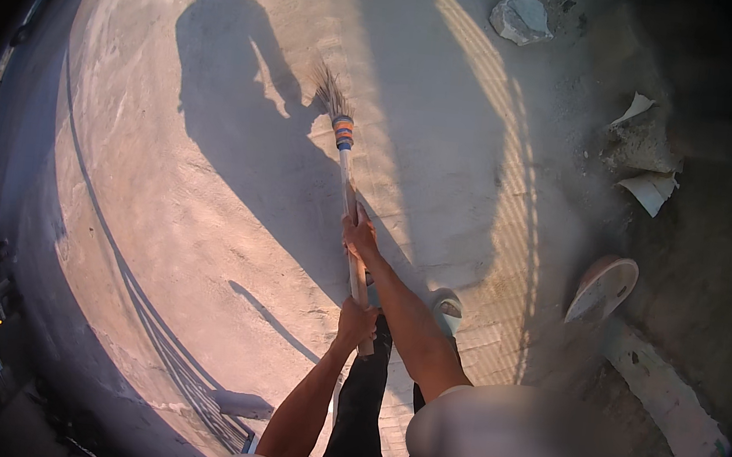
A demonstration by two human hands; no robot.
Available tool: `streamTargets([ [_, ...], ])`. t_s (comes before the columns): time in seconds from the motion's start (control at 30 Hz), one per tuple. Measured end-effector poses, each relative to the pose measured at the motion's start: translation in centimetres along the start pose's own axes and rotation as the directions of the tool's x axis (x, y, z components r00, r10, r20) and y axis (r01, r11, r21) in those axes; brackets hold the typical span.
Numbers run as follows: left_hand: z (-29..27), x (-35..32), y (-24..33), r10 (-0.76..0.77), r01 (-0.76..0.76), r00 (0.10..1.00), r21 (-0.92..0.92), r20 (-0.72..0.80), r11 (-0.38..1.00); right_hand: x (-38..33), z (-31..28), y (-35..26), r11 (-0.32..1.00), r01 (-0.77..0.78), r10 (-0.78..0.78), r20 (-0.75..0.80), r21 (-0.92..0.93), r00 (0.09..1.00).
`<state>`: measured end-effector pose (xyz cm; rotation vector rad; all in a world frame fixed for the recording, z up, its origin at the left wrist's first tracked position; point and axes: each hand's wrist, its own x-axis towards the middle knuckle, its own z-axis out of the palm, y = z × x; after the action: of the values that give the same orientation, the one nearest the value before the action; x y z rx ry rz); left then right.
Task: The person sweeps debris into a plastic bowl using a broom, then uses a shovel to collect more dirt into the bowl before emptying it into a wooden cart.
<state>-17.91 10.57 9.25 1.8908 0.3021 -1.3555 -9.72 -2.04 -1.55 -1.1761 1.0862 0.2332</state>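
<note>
Both my hands are closed round the pale stick handle of a broom (346, 169), which slants up and slightly left across the middle of the view. My right hand (360, 235) grips partway up the handle. Lower down, my left hand (358, 322) wraps the handle near its end. Orange, blue and yellow bands bind the stiff, thin bristles (332, 95), which fan out at the far end over the dusty floor (235, 216). Whether the bristle tips touch the floor is hard to tell.
A pale broken chunk (522, 20) lies at the far right. Nearer are a crumpled sack-like piece (646, 154), a tilted shallow pan (603, 289) and a long pale slab (672, 394). My foot in a light sandal (447, 307) stands beside the handle. Shadows cross the floor.
</note>
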Motion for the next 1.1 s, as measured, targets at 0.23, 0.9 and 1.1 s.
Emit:
streamTargets([
  [0.23, 6.4, 2.5, 8.0, 0.152, -0.307, 0.918, 0.416, 0.365, 0.856, -1.0, -18.8, 0.3, 0.903, 0.064, 0.182, -0.511, 0.425, 0.840],
  [0.9, 8.2, 0.5, 15.0, 0.328, -0.486, 0.860, 0.436, 0.390, 0.757, 0.2, -22.1, -10.6, 0.903, 0.154, 0.051, -0.458, 0.400, 0.888],
  [1.1, 3.9, -13.2, 4.5, 0.459, -0.568, 0.820, 0.380, 0.343, 0.730, -15.6, -17.0, -6.7, 0.910, 0.164, 0.020, -0.436, 0.382, 0.900],
])
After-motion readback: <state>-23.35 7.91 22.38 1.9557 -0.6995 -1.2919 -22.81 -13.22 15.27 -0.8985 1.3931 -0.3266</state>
